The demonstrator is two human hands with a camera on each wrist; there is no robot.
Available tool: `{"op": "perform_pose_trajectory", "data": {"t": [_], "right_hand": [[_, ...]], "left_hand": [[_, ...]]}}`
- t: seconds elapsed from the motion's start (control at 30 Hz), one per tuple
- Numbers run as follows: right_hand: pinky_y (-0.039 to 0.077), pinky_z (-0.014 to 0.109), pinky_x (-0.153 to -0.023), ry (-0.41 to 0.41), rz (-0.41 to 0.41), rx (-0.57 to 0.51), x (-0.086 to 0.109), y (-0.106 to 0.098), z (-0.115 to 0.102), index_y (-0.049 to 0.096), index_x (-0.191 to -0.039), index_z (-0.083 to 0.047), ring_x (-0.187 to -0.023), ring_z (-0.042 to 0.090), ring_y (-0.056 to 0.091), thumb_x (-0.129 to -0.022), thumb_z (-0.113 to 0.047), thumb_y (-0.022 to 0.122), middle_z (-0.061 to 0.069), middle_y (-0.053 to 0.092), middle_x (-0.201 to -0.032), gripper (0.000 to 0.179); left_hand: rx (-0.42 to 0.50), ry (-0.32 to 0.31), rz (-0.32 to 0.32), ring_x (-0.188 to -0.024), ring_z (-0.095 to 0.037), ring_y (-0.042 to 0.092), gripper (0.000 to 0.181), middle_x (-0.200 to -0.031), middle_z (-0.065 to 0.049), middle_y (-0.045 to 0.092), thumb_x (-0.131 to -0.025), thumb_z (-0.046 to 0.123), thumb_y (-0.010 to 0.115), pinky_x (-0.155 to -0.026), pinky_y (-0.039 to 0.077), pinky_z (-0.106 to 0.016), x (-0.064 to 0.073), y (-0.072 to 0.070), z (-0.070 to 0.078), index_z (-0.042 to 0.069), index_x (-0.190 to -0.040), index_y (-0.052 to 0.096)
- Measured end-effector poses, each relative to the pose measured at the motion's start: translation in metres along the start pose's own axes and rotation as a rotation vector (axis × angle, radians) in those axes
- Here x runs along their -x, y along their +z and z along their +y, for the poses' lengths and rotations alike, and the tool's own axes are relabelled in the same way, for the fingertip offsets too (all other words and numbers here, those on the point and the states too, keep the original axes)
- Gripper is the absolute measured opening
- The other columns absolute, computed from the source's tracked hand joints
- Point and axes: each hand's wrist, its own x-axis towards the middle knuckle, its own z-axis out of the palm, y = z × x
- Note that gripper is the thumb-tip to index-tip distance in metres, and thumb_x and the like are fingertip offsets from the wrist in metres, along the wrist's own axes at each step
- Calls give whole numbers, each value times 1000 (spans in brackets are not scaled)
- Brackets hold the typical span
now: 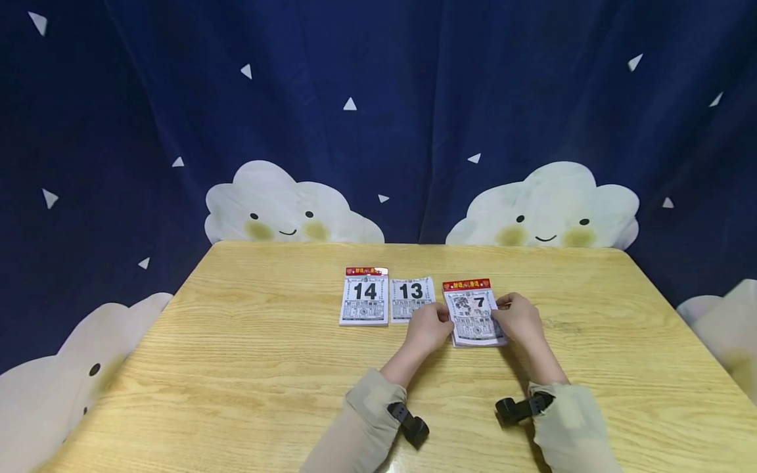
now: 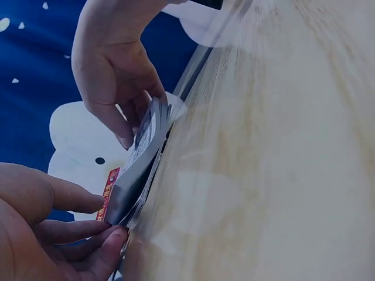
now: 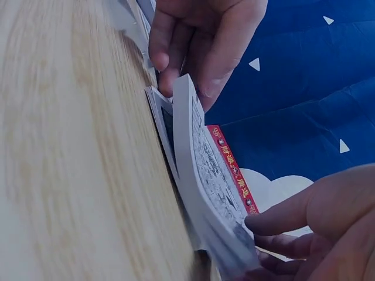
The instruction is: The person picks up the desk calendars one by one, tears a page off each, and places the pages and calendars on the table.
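Observation:
A tear-off calendar (image 1: 475,323) with a red header strip and a big 7 lies between both hands at the right of the row. Its left edge is pinched by my left hand (image 1: 428,327). On the opposite edge my right hand (image 1: 522,322) grips the pages between thumb and fingers. In the right wrist view the thick upper stack of pages (image 3: 196,170) bows up, with a gap over the thinner sheets (image 3: 158,114) beneath. Left of it lie a sheet numbered 13 (image 1: 408,295), its lower right corner by my left hand, and another red-topped calendar numbered 14 (image 1: 364,302).
All of this is on a light wooden table (image 1: 236,368). Behind its far edge hangs a dark blue curtain (image 1: 378,131) with white triangles and smiling clouds. Each wrist bears a black strapped-on camera (image 1: 408,426).

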Motion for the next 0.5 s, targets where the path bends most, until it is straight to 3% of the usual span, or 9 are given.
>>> {"op": "perform_pose_trajectory", "data": {"t": [0.17,0.33,0.5], "right_hand": [[46,32,-69,19,8,-127,0,0,-2,55,-110,10,-88,32,58,-80,-6,55,24,62,-100,34],[46,15,-61,51,-39,-320,-1,-3,-5,49,-117,14,-76,13,58,-83,-3,54,28,58,-107,39],[49,15,-64,111,-98,-535,-6,-3,-3,40,-128,12,-76,3,53,-87,-4,50,28,50,-119,45]], "left_hand": [[41,-28,13,-75,-14,59,27,-82,-3,65,-75,10,65,-69,48,-20,-1,1,0,2,-101,65],[95,-25,42,-81,-16,61,27,-87,-5,66,-76,9,63,-73,49,-22,-2,1,0,1,-101,65],[178,-25,57,-85,-18,62,29,-91,-7,67,-76,7,62,-75,51,-23,-1,0,-1,0,-104,64]]}}
